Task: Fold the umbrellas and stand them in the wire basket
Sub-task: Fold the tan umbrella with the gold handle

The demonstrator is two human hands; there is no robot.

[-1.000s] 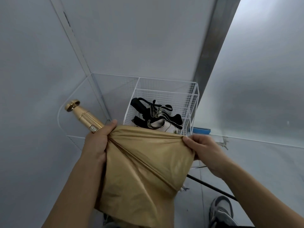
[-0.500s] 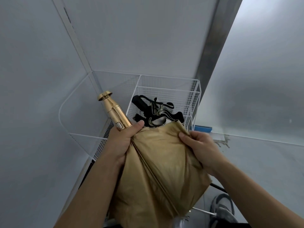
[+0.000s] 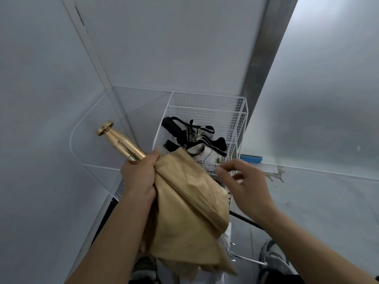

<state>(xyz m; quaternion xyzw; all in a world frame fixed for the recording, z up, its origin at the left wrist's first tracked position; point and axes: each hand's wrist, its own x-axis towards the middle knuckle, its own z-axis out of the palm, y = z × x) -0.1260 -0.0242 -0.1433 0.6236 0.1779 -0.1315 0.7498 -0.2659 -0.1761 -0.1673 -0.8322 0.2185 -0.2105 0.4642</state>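
I hold a gold umbrella (image 3: 188,203) in front of me, its loose tan canopy hanging down and its shiny gold handle (image 3: 120,143) pointing up and left. My left hand (image 3: 140,177) grips it where handle meets canopy, bunching the fabric. My right hand (image 3: 244,187) hovers just right of the canopy, fingers apart, holding nothing. Behind stands a white wire basket (image 3: 242,111) in the corner, with a black and white folded umbrella (image 3: 190,136) lying inside it.
Grey walls close in on left, back and right, with a metal post (image 3: 264,54) behind the basket. A low white wire frame (image 3: 92,119) sits left of the basket. A blue item (image 3: 251,158) lies right of it. Thin rods and my shoes (image 3: 272,259) are on the floor.
My right hand let go of the canopy edge and pulled away to the right. The canopy went from spread between both hands to gathered in my left hand.
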